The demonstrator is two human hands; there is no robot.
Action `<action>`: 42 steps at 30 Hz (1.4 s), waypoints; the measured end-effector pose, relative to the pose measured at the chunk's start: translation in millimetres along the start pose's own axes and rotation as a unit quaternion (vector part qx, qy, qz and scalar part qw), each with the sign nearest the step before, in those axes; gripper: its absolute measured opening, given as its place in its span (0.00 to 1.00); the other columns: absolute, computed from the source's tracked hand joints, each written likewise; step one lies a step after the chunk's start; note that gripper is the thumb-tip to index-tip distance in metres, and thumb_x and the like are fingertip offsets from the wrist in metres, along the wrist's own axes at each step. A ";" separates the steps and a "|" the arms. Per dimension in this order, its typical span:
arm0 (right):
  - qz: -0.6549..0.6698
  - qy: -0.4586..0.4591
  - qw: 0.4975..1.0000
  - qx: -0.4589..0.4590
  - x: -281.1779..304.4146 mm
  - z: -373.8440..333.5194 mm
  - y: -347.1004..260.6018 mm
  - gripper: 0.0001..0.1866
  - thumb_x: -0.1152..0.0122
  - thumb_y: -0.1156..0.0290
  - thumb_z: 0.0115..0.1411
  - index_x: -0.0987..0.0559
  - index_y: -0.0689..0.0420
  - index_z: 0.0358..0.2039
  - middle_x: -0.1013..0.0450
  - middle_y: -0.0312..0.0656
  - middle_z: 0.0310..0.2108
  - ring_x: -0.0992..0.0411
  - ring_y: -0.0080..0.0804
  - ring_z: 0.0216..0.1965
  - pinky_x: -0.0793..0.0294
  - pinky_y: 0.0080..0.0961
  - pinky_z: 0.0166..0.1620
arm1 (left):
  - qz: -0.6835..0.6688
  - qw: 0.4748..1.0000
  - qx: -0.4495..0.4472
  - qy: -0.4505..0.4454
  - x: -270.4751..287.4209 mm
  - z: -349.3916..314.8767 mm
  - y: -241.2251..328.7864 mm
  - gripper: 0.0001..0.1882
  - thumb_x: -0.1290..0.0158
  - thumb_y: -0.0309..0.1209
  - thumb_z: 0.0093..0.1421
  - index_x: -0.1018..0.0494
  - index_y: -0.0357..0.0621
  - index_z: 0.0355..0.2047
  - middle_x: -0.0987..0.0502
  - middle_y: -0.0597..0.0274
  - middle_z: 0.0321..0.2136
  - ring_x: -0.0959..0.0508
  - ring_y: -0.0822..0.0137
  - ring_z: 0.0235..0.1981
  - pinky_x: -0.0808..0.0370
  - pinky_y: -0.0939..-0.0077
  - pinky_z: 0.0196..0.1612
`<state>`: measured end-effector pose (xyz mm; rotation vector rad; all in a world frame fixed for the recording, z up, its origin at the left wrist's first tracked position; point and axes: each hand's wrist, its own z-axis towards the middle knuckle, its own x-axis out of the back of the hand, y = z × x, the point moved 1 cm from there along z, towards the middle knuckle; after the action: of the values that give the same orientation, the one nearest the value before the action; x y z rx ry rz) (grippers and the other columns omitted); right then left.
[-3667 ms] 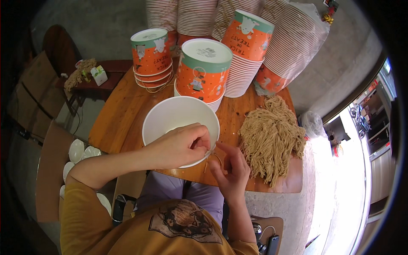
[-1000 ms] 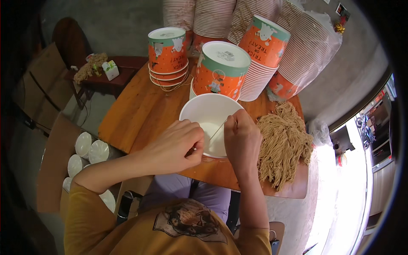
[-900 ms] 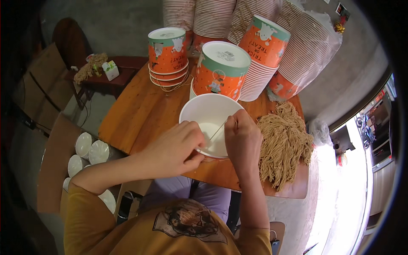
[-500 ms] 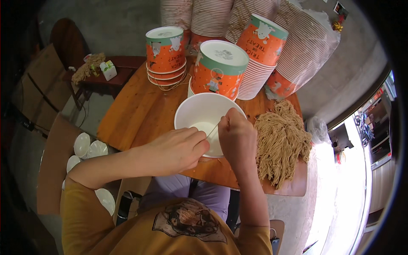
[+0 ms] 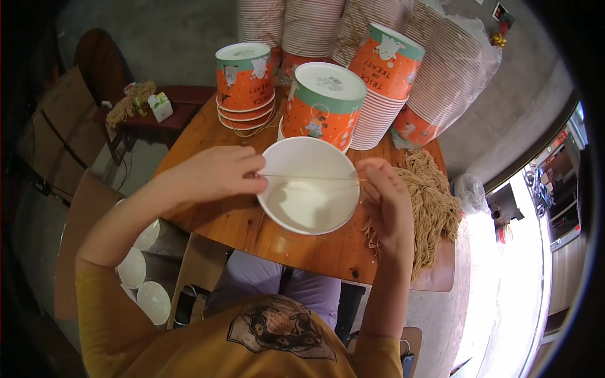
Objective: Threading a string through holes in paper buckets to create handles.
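A paper bucket [image 5: 307, 217], white inside, stands on the wooden table in front of me with its mouth toward me. A thin cord [image 5: 309, 177] runs taut across that mouth from side to side. At the left rim my left hand [image 5: 220, 171] pinches one end of the cord. My right hand [image 5: 387, 195] is closed on the other end, beside the right rim. Whether the cord passes through the bucket's wall is too small to tell. A heap of tan cords [image 5: 428, 208] lies just right of my right hand.
Upside-down orange and green buckets [image 5: 331, 94] stand behind the open one, some in stacks [image 5: 378, 116]. Taller plastic-wrapped stacks [image 5: 463, 72] rise at the back. Down on the left, a cardboard box [image 5: 82, 252] holds several white buckets [image 5: 153, 302]. A red bench [image 5: 189, 93] stands farther left.
My hands have moved apart from the middle of the bucket's mouth to its two sides. The cord, earlier short between my fingers, now stretches across the whole mouth.
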<state>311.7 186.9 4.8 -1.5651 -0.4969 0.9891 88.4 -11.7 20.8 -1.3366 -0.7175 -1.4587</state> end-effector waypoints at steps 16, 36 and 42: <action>0.408 -0.006 0.913 -0.017 -18.1 -30.4 9.0 0.08 0.49 0.70 0.66 0.29 0.59 0.43 0.44 0.27 0.18 0.51 0.12 0.15 0.55 0.12 0.15 | -0.300 0.882 0.238 0.274 -0.5 10.6 4.7 0.15 0.54 0.17 0.59 0.30 0.44 0.45 0.29 0.59 0.44 0.27 0.66 0.43 0.28 0.74 0.47; 0.380 0.000 0.924 0.043 -42.6 -62.4 28.9 0.10 0.57 0.69 0.70 0.28 0.58 0.44 0.46 0.28 0.19 0.53 0.12 0.16 0.56 0.12 0.14 | -0.719 0.632 0.289 -0.035 -30.8 52.2 150.2 0.11 0.52 0.35 0.67 0.30 0.39 0.40 0.29 0.68 0.25 0.31 0.78 0.26 0.32 0.82 0.29; 0.335 0.040 0.938 0.076 -7.4 -55.9 39.1 0.08 0.52 0.67 0.68 0.29 0.56 0.44 0.41 0.29 0.18 0.48 0.13 0.17 0.49 0.13 0.19 | -0.670 0.665 0.323 -0.063 -28.9 42.3 144.9 0.14 0.55 0.37 0.68 0.28 0.39 0.34 0.25 0.67 0.27 0.29 0.76 0.25 0.31 0.78 0.30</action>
<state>344.9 138.6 -30.8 -1.6533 0.1961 1.4249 235.0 -13.9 -25.3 -0.1383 -2.3611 -1.7965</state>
